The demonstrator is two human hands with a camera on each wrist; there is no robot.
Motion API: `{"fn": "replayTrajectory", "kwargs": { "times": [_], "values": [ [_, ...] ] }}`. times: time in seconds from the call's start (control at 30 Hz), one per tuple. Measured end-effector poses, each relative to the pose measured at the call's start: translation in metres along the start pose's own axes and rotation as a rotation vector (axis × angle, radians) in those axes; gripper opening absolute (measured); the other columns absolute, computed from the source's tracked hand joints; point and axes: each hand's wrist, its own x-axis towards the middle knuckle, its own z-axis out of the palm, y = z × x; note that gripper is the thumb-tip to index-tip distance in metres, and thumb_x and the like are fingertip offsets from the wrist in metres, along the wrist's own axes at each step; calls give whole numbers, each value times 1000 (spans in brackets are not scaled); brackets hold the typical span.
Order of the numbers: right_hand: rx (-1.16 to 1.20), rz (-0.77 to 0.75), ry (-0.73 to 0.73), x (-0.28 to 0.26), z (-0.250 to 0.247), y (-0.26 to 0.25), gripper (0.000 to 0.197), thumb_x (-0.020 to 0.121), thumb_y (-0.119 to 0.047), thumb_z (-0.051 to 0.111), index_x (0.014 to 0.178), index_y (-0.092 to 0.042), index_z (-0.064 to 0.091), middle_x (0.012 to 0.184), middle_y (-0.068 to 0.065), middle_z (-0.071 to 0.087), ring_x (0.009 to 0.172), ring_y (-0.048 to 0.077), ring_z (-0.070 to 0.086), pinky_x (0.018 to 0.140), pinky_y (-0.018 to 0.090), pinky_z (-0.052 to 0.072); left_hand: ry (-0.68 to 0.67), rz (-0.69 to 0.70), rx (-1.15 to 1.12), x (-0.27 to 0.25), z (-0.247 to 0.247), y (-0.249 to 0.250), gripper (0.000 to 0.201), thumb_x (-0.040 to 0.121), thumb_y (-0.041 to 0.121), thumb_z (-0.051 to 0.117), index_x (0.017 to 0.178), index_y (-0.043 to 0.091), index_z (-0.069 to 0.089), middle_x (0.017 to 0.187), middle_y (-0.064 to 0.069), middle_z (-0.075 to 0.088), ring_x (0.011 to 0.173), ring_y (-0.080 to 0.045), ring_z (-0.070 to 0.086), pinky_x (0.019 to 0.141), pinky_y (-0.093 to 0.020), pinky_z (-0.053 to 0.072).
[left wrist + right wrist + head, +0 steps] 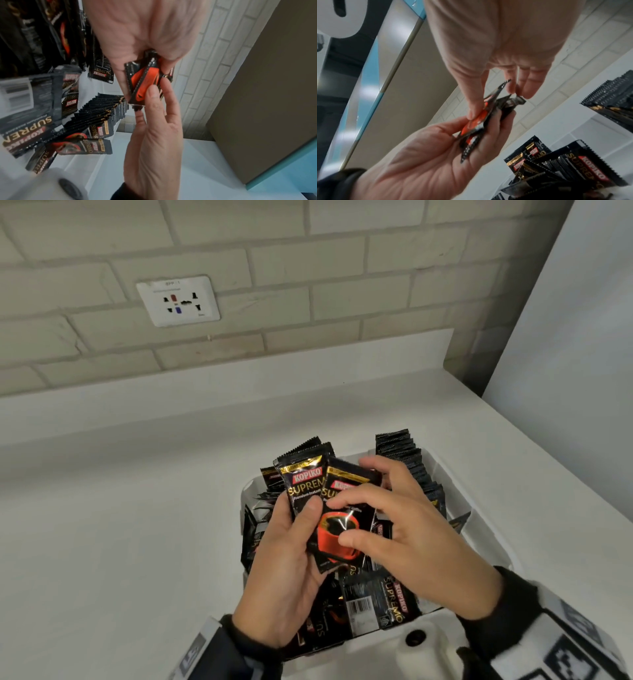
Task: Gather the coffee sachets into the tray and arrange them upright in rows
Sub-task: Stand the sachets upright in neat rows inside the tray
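My left hand (308, 529) grips a fanned bunch of black Kopiko coffee sachets (305, 477) above the white tray (486, 539), with its thumb across their fronts. My right hand (356, 508) pinches the front sachet (334, 539) of that bunch, the thumb on the red cup picture and the fingers over its top edge. The left wrist view shows the bunch (145, 75) edge-on between both hands. A row of upright sachets (404, 453) stands along the tray's right side. Several loose sachets (376, 601) lie flat and tilted in the tray below my hands.
The tray sits on a white counter (120, 508) against a pale brick wall with a power socket (178, 301). A white panel (565, 337) rises at the right, past the counter's right edge. My white garment with a dark button (416, 638) covers the tray's near edge.
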Motion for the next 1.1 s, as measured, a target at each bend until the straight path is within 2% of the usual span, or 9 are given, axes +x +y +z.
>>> {"fn": "replayTrajectory", "kwargs": {
  "times": [0.07, 0.17, 0.23, 0.33, 0.53, 0.73, 0.83, 0.93, 1.1],
  "values": [
    [15, 14, -8, 0, -1, -1, 39, 80, -25, 68, 95, -58, 52, 133, -35, 16, 131, 3, 24, 108, 36, 34, 30, 35, 64, 2, -2, -1, 35, 76, 20, 56, 110, 21, 59, 93, -6, 72, 75, -17, 69, 55, -28, 56],
    [28, 9, 21, -1, 1, -3, 45, 80, -19, 68, 96, -56, 50, 129, -31, 26, 126, -5, 30, 108, 25, 30, 78, 64, 135, 5, -6, -3, 37, 73, 17, 61, 109, 24, 59, 97, -5, 72, 78, -20, 69, 58, -32, 56],
    [64, 23, 52, -2, 0, -3, 41, 81, -15, 66, 93, -51, 54, 117, -26, 39, 103, -13, 46, 90, 11, 38, 109, 85, 155, 7, -7, -5, 32, 71, 16, 63, 101, 28, 62, 95, -3, 72, 77, -18, 69, 56, -31, 54],
    [208, 89, 123, -4, -8, 0, 30, 83, -6, 63, 85, -36, 63, 97, -14, 55, 66, -3, 57, 61, 10, 44, 148, 83, 118, 10, -8, -4, 21, 69, 19, 62, 88, 29, 63, 85, 3, 72, 72, -12, 69, 60, -31, 53],
    [531, 150, 275, -1, -40, -4, 39, 73, 12, 65, 90, -21, 51, 72, -5, 69, 47, 3, 54, 47, 16, 46, 146, 107, 172, 12, -11, 1, 35, 62, 6, 64, 92, 23, 60, 79, -1, 71, 65, -13, 68, 59, -28, 57],
    [281, 115, -46, 13, -51, -21, 51, 75, -3, 70, 105, -38, 50, 75, -12, 69, 52, 0, 57, 51, 13, 44, 88, 227, 545, 4, 0, -1, 55, 63, -12, 72, 98, 28, 57, 83, 15, 71, 76, -3, 68, 66, -22, 55],
    [54, 114, -44, 19, -40, -15, 46, 78, -18, 70, 104, -49, 48, 95, -10, 65, 74, 2, 63, 73, 17, 50, 51, 239, 607, 0, 3, -2, 57, 62, -13, 73, 102, 25, 58, 88, 8, 72, 79, -7, 69, 69, -21, 55],
    [20, 145, -46, 21, -34, -11, 41, 78, -20, 70, 109, -42, 55, 108, -12, 63, 97, 0, 59, 90, 29, 47, 48, 243, 610, -1, 0, -1, 57, 61, -14, 74, 102, 23, 59, 86, 9, 72, 79, -7, 69, 66, -19, 54],
    [-48, 157, 16, 22, -35, -10, 29, 71, -22, 75, 81, -38, 53, 93, -10, 54, 71, 9, 55, 70, 20, 46, 25, 204, 611, -7, -1, -3, 55, 59, -6, 79, 103, 21, 59, 89, 1, 72, 83, -14, 69, 65, -17, 53]
  ]
}}
